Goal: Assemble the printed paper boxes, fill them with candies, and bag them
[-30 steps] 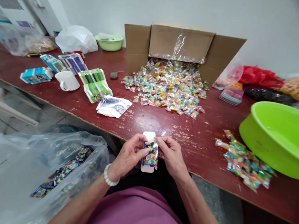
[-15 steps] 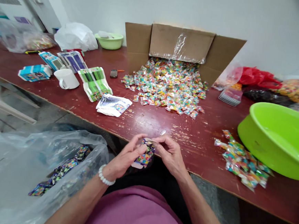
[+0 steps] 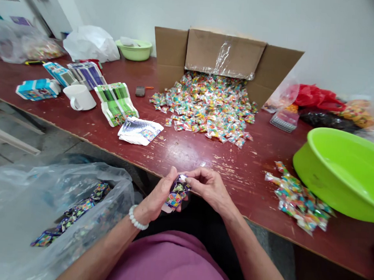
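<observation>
Small purple box (image 3: 177,192) held just off the near edge of the table (image 3: 186,150), gripped from the left by the left hand (image 3: 158,196), fingers curled around it. Pinched at its top end by the right hand (image 3: 209,186), fingertips closed on the flap. Flanked by a clear bag (image 3: 38,214) of similar boxes lower left, candy pile (image 3: 207,107) and green basin (image 3: 346,172) beyond.

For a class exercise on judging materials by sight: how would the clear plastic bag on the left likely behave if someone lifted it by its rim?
The clear plastic bag looks thin and crumpled, so it would probably sag and fold rather than hold shape. The small printed packs lying inside would likely slide toward the lowest point. It seems light for its size.
</observation>
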The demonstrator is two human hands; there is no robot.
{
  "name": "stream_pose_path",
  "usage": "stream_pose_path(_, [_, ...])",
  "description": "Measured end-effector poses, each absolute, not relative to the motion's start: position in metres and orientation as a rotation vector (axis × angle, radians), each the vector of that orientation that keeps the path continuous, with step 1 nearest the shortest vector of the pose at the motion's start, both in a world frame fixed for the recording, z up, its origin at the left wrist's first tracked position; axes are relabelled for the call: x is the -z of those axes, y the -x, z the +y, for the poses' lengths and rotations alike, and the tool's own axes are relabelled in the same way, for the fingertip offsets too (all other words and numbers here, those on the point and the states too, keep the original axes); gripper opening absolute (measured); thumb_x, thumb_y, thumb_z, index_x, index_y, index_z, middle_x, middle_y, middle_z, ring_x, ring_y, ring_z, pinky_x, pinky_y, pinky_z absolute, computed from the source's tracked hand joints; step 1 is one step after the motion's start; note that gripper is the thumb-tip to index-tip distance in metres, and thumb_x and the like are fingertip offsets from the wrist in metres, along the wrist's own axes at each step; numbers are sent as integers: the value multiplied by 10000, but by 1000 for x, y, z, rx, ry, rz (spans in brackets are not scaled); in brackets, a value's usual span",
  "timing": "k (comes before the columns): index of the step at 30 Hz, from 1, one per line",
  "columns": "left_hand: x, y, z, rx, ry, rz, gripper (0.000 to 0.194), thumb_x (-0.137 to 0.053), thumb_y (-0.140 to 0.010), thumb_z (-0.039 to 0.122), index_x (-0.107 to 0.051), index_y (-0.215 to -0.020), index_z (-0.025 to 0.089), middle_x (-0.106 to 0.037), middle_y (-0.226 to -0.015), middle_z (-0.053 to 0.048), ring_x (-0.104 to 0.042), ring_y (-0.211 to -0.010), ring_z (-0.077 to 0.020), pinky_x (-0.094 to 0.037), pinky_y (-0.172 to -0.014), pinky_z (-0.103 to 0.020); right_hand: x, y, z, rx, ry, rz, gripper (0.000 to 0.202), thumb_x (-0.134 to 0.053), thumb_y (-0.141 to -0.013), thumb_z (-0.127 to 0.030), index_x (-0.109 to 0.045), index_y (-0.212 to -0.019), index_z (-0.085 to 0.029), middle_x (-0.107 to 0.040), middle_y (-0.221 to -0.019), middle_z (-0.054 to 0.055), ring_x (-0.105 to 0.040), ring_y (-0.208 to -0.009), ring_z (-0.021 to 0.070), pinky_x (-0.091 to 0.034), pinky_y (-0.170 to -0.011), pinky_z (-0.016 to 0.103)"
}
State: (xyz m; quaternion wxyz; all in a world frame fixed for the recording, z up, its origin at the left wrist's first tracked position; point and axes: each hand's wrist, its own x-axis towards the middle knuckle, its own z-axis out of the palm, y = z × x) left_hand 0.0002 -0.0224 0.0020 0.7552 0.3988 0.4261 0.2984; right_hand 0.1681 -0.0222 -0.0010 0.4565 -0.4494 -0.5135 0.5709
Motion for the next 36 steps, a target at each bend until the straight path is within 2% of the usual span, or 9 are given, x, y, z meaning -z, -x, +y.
stream_pose_path(5, [0,0,-22,-677,-881,951,761,-406,-842,757,-651,-1179,119,-673,-664,-71,-589,-427,-137,-441,-399,-214,-7,-168,-22,-1446,1071,-1228,253,-756,-781,-417,-692,-803,-173,-732,-761,32,-626,-553,144,-506,-553,267])
stream_pose_path(12, [2,-2,-18,-705,-675,931,639,-461,-859,696,-647,-1121,144,-628,-627,-25,-576,-420,-137,-455,-387,-226,-9,-167,-33,-1071,1022,-1708,149,-595,-937,-320,-706,-990,-236,-699,-1142,56,-656,-944,188,-511,-843,315])
stream_pose_path(18, [10,-6,-5,-827,-636,897,403,-713,-798,367,-575,-1148,221,-675,-815,-18,-647,-559,-148,-525,-499,-246,16,-181,9,-852,1255,-1897,270,-517,-966,-351,-660,-1161,-230,-708,-951,36,-654,-810,171,-516,-739,283])
stream_pose_path(21, [6,-8,9,-920,-694,928,391,-732,-795,342,-565,-1125,214,-684,-948,-47,-648,-655,-137,-544,-563,-245,26,-205,67,-338,1652,-1860,343,-495,-946,-291,-612,-1248,-177,-677,-1150,98,-627,-1021,217,-501,-876,326])
stream_pose_path(23, [5,-6,19,-934,-780,946,398,-750,-780,358,-582,-1097,186,-673,-965,-59,-632,-684,-132,-551,-592,-250,31,-221,106,-209,1751,-1818,501,-531,-866,-172,-520,-1364,-125,-564,-1350,169,-495,-1242,297,-395,-1036,437])
stream_pose_path(26, [7,4,30,-949,-870,1041,494,-831,-675,317,-579,-1069,158,-649,-887,-36,-627,-718,-147,-550,-607,-250,41,-236,145,-136,1824,-1807,644,-499,-785,-51,-455,-1423,-128,-425,-1492,177,-400,-1310,344,-331,-1050,520])
stream_pose_path(31, [12,32,34,-894,-941,1145,631,-863,-600,269,-552,-1143,191,-622,-869,5,-622,-719,-149,-547,-576,-250,59,-242,149,-120,1826,-1829,401,-439,-872,-86,-652,-1195,-196,-607,-1278,155,-476,-1172,314,-346,-991,462])
stream_pose_path(34, [12,43,34,-818,-1011,1187,529,-846,-631,290,-618,-1087,150,-648,-862,-18,-631,-718,-135,-540,-592,-217,66,-244,134,-161,1768,-1809,286,-451,-900,-132,-709,-1013,-184,-678,-1050,156,-517,-1081,294,-373,-961,414])
stream_pose_path(36, [12,47,35,-824,-1033,1246,449,-835,-652,322,-627,-1002,133,-655,-808,-19,-617,-634,-108,-494,-512,-172,66,-246,124,-195,1721,-1749,243,-481,-890,-149,-711,-960,-185,-687,-997,141,-540,-1044,281,-392,-953,398])
